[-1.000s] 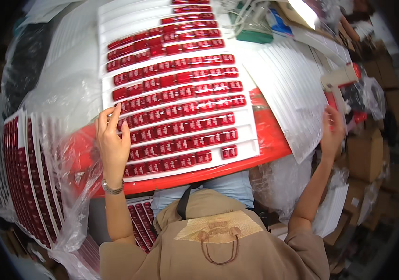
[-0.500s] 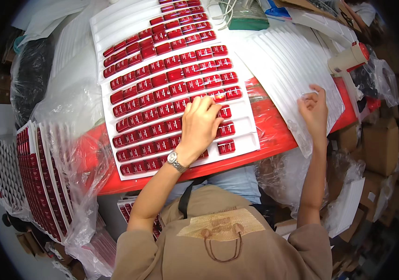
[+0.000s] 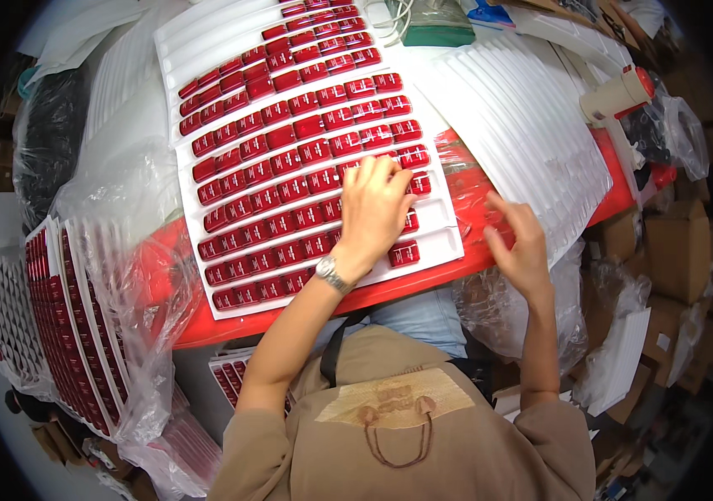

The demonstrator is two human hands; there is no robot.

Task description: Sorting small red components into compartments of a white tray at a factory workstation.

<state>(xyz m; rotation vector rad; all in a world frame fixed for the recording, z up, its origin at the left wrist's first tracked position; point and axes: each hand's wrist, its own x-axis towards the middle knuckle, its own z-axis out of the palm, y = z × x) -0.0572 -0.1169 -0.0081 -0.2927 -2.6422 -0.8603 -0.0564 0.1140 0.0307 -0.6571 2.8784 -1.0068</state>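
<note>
A white ribbed tray (image 3: 440, 245) holds rows of small red rectangular pieces with light print (image 3: 315, 150). My left hand (image 3: 376, 204), a metal watch on its wrist, reaches palm down over the tray's right half. Its bent fingers are apart, with tips touching the red pieces; it hides part of several rows. Just right of its index finger sits one red piece (image 3: 421, 182) at a row's end. My right hand (image 3: 521, 240) hovers over the red tabletop (image 3: 465, 200), right of the tray, with thumb and fingers apart and nothing visible in it. Slight blur softens its fingertips.
White ribbed sheets (image 3: 532, 125) in plastic lie at the right. Behind them stands a cream and red cylindrical device (image 3: 619, 96). Upright trays of red pieces (image 3: 73, 334), wrapped in plastic, stand at the left. Cardboard boxes (image 3: 678, 259) are stacked at the far right.
My right hand has moved left and nearer, from over the white sheets towards the tray. My left hand has shifted slightly right, and a red piece beside it has slid right along its row.
</note>
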